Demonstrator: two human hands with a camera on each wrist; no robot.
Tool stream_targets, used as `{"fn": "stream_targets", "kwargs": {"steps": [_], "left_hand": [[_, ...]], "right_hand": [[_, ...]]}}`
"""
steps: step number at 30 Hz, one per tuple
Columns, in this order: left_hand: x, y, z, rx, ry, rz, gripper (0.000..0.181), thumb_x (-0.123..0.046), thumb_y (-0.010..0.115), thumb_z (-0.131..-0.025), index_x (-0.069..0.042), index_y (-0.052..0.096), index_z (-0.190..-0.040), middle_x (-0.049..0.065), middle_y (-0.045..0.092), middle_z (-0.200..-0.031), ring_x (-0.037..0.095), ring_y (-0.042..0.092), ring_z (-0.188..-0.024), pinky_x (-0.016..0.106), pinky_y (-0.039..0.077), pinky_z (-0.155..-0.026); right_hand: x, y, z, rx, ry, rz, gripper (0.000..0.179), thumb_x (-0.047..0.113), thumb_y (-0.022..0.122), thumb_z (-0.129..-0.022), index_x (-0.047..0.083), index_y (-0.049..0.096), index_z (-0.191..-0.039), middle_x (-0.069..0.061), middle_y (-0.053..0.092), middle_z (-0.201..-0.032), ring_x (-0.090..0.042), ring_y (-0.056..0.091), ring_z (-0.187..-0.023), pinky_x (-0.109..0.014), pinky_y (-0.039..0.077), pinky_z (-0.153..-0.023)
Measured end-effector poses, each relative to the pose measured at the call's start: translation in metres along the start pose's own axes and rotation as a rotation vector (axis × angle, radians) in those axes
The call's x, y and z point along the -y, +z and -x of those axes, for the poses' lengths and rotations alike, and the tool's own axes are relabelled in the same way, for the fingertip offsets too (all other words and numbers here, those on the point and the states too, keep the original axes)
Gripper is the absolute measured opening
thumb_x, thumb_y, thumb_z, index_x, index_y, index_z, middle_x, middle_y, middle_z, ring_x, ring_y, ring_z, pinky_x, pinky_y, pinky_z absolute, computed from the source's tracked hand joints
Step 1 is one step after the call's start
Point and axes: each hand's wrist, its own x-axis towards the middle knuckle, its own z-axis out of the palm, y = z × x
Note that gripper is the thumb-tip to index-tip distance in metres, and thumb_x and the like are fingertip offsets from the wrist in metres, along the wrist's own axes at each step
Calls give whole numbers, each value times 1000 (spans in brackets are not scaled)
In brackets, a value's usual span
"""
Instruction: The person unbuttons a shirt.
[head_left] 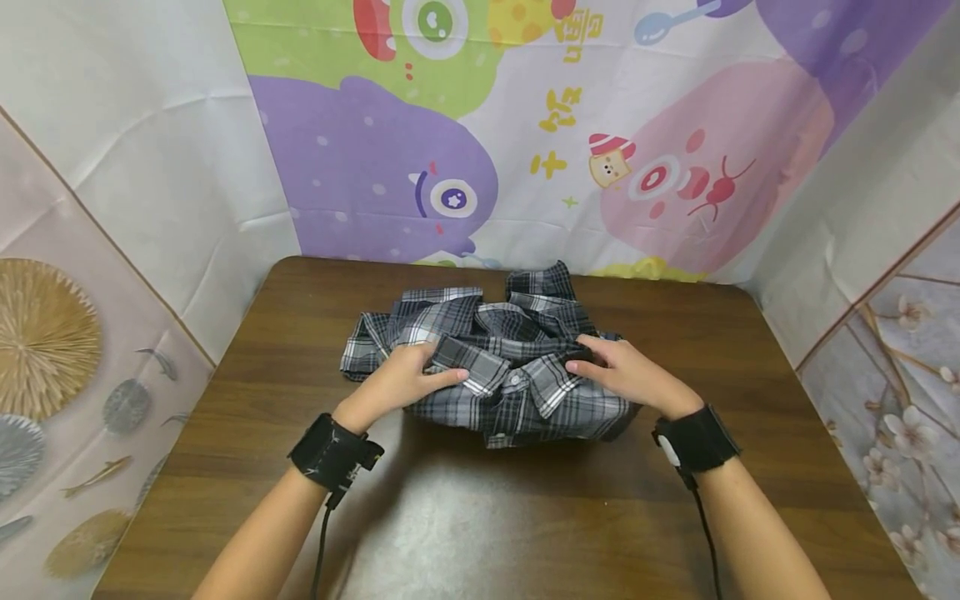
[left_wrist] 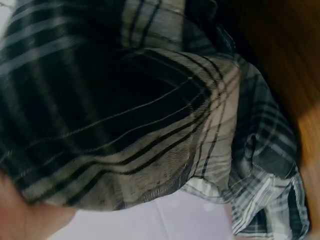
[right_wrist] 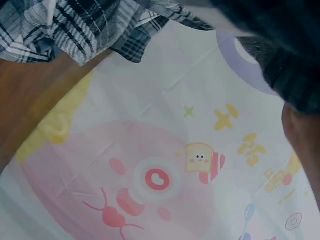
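Note:
A grey, black and white plaid shirt point(head_left: 570, 417) lies bunched up across the middle of the table, its collar point(head_left: 480, 371) and a pale button facing the near side. At the collar's left side, my left hand point(head_left: 401, 379) grips the cloth, thumb on top and the other fingers partly hidden. My right hand point(head_left: 626, 373) pinches the fabric by the collar's right side between thumb and fingers. Close up in the left wrist view, the shirt point(left_wrist: 165, 135) fills most of the frame. The right wrist view catches hanging plaid folds point(right_wrist: 85, 30) at the upper left.
Under the shirt is a brown wooden table point(head_left: 675, 517) with rounded far corners. A cartoon-printed curtain point(head_left: 525, 192) hangs behind it, and patterned panels stand at both sides. Each wrist wears a black strap point(head_left: 330, 454) with a cable running toward the near edge.

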Motion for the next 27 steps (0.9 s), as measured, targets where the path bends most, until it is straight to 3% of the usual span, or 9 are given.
{"fn": "stream_targets", "kwargs": {"steps": [3, 5, 7, 10, 14, 19, 22, 25, 27], "left_hand": [[5, -5, -2, 76, -34, 49, 48, -45, 66, -83, -12, 39, -60, -4, 26, -58, 11, 28, -52, 24, 30, -50], [10, -10, -4, 124, -27, 103, 52, -41, 67, -83, -15, 29, -57, -7, 23, -54, 8, 22, -50, 21, 24, -48], [17, -15, -7, 157, 5, 170, 48, -37, 66, -85, -16, 32, -58, -7, 24, -54, 7, 22, -50, 20, 24, -49], [19, -24, -11, 146, 40, 268, 40, -30, 63, -88, -13, 35, -65, -5, 27, -59, 8, 25, -54, 21, 25, -54], [26, -29, -26, 38, 46, 307, 26, -28, 58, -92, -11, 45, -77, -1, 29, -66, 13, 30, -60, 26, 28, -61], [34, -27, -49, -146, 37, 229, 21, -30, 55, -94, -11, 60, -102, 8, 57, -91, 19, 47, -79, 32, 38, -73], [33, -26, -60, -256, 27, 168, 22, -27, 56, -93, -9, 62, -104, 10, 64, -103, 22, 53, -85, 36, 42, -79], [31, -25, -70, -358, 10, 100, 21, -25, 59, -91, -8, 64, -102, 11, 63, -98, 25, 54, -84, 38, 43, -80], [29, -25, -76, -420, -12, 28, 22, -27, 61, -90, -9, 67, -102, 13, 58, -96, 27, 50, -84, 37, 40, -77]], "right_hand": [[0, -4, -4, -55, -15, -4, 41, 28, 52, -96, 1, 49, -126, -5, 50, -75, -16, 48, -69, -35, 42, -70], [-1, -7, -8, -80, -18, -27, 35, 23, 52, -96, 2, 48, -124, -13, 60, -92, -24, 58, -83, -41, 46, -77], [-2, -10, -13, -98, -11, -38, 33, 19, 51, -96, 4, 47, -125, -17, 61, -109, -29, 59, -97, -45, 46, -82], [-4, -16, -21, -147, 0, -45, 27, 15, 52, -95, 8, 51, -121, -15, 62, -111, -30, 59, -101, -45, 46, -82], [-6, -22, -36, -247, 57, -23, 22, 21, 56, -94, 9, 57, -113, -11, 61, -94, -24, 53, -83, -38, 40, -73], [-7, -25, -55, -431, 77, 49, 28, 22, 63, -89, 1, 63, -108, -18, 59, -100, -30, 52, -85, -42, 41, -75], [-6, -25, -66, -550, 98, 115, 28, 24, 67, -85, 1, 68, -103, -18, 61, -100, -30, 55, -86, -42, 43, -72], [-3, -26, -75, -621, 164, 137, 29, 28, 67, -86, 5, 70, -103, -15, 66, -95, -26, 55, -72, -35, 40, -58], [-1, -26, -81, -641, 198, 95, 30, 28, 64, -87, 6, 69, -108, -14, 70, -86, -20, 58, -60, -29, 41, -51]]}}
